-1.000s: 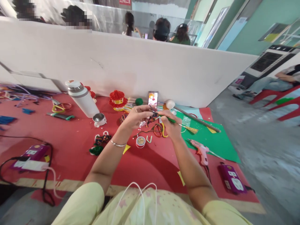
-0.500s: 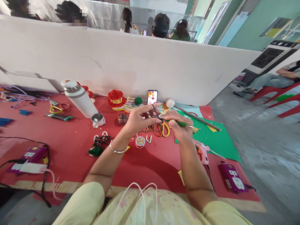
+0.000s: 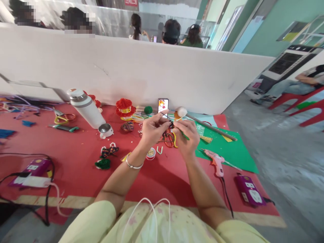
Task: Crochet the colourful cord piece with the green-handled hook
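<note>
My left hand (image 3: pixel 152 130) and my right hand (image 3: pixel 186 135) meet above the red table cover (image 3: pixel 76 158), both pinching a small dark craft piece (image 3: pixel 171 125) made of twisted wire. A green stem (image 3: pixel 184 136) sticks out under my right hand's fingers. Below the hands lie scissors with red and yellow handles (image 3: pixel 170 140) and a small spool of thread (image 3: pixel 151 153). A silver bangle sits on my left wrist.
A white flask (image 3: pixel 84 107) and its metal cup (image 3: pixel 105 130) stand at the left. A pink glue gun (image 3: pixel 215 161), a green sheet (image 3: pixel 227 148), a phone (image 3: pixel 163 104), a red ornament (image 3: pixel 124 108), purple power strips (image 3: pixel 249 190) and a white partition (image 3: pixel 126 67) surround the spot. People sit beyond.
My hands have drawn closer together and my right hand has shifted left toward the left hand. The green stem now shows less, tucked under the fingers.
</note>
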`<state>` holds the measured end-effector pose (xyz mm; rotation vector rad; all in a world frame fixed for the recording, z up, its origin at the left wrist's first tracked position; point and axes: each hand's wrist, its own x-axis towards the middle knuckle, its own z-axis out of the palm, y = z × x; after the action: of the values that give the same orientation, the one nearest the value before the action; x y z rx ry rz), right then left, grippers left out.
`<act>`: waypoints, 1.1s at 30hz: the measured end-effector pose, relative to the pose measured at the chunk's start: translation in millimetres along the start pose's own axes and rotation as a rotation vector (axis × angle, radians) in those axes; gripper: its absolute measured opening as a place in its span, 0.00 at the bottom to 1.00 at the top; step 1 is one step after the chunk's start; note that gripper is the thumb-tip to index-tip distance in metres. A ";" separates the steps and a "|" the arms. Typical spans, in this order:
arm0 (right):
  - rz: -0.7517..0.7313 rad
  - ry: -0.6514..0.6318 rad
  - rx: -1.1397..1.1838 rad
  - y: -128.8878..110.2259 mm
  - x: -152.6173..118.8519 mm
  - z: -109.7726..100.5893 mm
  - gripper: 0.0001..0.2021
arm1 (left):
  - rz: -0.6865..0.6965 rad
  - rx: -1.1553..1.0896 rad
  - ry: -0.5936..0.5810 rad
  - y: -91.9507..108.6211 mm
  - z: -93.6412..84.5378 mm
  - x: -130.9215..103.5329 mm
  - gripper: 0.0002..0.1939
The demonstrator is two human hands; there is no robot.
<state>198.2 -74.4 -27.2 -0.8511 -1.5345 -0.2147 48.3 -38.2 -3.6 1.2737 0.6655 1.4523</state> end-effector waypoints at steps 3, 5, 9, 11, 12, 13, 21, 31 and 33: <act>-0.110 0.125 -0.062 3.8 -12.5 17.9 0.16 | -0.106 -0.225 0.045 -1.1 1.5 -1.7 0.27; -0.095 0.139 0.023 4.7 -15.0 24.2 0.16 | -0.227 -0.344 0.006 3.0 -1.8 -0.8 0.28; 0.004 0.034 0.281 8.7 -9.0 18.3 0.13 | -0.426 -0.426 -0.044 10.9 -16.0 3.1 0.24; 0.027 -0.066 0.356 12.3 -3.1 9.1 0.14 | -0.467 -0.427 -0.052 12.6 -22.6 4.7 0.23; 0.026 -0.121 0.379 14.2 0.3 4.1 0.14 | -0.472 -0.418 -0.054 13.0 -25.1 5.3 0.22; 0.022 -0.174 0.398 15.9 3.9 -0.8 0.14 | -0.469 -0.404 -0.055 13.4 -27.0 5.7 0.22; -0.044 -0.398 0.384 19.7 27.4 -23.8 0.15 | -0.375 -0.284 -0.123 18.9 -32.4 7.4 0.18; -0.045 -0.490 0.453 19.4 37.4 -38.7 0.16 | -0.313 -0.145 -0.226 20.3 -40.8 11.7 0.16; -0.040 -0.515 0.475 18.4 40.2 -41.4 0.15 | -0.330 -0.129 -0.268 21.5 -41.4 12.0 0.15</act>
<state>245.2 -70.9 10.9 -0.5116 -1.9722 0.3589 3.7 -24.5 8.3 1.1689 0.5611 1.0168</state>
